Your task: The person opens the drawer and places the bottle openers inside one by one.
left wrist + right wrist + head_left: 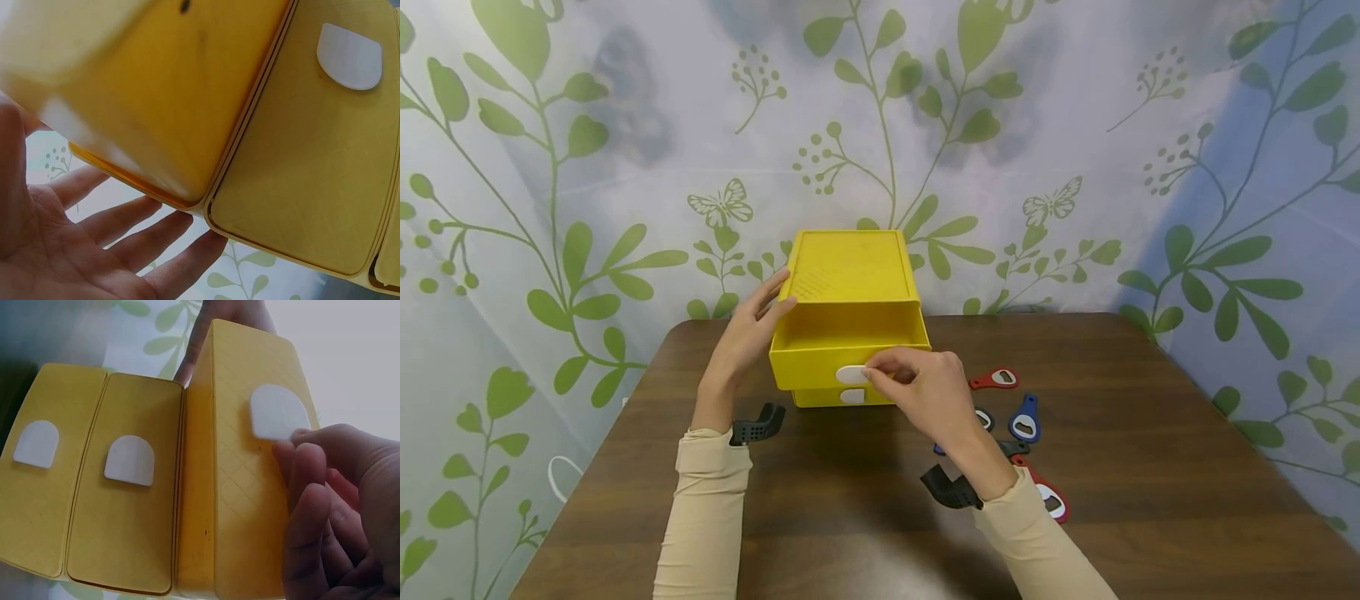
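Note:
A small yellow drawer cabinet stands at the back of the table, its top drawer pulled out toward me. My right hand pinches the white tab handle of that drawer between thumb and fingers. With fingers extended, my left hand rests along the cabinet's left side; in the left wrist view its fingertips meet the side edge. Below the pulled drawer, two lower drawers stay closed, each with a white tab. The part of the open drawer's inside seen from the head looks bare.
Several bottle openers lie right of the cabinet, among them a red one, a blue one and another red one near my right forearm. A patterned curtain hangs behind the brown wooden table. A white cord loops at the left edge.

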Demonstrator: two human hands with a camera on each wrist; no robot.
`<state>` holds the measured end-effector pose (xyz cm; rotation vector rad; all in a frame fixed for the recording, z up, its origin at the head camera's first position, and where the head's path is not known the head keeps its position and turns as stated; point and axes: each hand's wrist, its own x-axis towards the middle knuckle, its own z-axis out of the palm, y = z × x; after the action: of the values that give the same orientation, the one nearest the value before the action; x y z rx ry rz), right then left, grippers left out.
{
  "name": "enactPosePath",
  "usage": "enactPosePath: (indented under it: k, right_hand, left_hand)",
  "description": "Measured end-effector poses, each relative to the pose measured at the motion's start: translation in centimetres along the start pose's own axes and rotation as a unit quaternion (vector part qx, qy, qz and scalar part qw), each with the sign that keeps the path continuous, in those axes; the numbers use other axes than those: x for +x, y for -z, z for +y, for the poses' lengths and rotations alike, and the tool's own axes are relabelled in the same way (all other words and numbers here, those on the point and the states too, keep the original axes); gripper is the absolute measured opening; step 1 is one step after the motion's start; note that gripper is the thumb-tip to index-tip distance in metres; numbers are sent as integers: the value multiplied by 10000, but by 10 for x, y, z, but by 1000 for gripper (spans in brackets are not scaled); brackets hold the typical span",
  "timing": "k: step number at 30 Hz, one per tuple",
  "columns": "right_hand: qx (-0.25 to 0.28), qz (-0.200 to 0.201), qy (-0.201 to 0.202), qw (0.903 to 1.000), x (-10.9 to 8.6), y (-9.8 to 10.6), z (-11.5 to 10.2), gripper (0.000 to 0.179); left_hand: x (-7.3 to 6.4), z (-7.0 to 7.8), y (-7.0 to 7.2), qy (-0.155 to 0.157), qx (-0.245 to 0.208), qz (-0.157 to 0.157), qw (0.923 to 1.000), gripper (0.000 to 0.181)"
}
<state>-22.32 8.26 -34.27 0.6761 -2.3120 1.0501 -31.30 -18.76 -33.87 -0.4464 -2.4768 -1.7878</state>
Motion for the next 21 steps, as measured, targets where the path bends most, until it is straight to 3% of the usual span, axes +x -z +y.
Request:
enactPosePath:
  k: [21]
  right_hand:
    - [164, -200, 18, 9997, -15, 10, -12, 5]
  left_hand:
    - [-4, 2, -1, 28, -75, -51, 10000, 66]
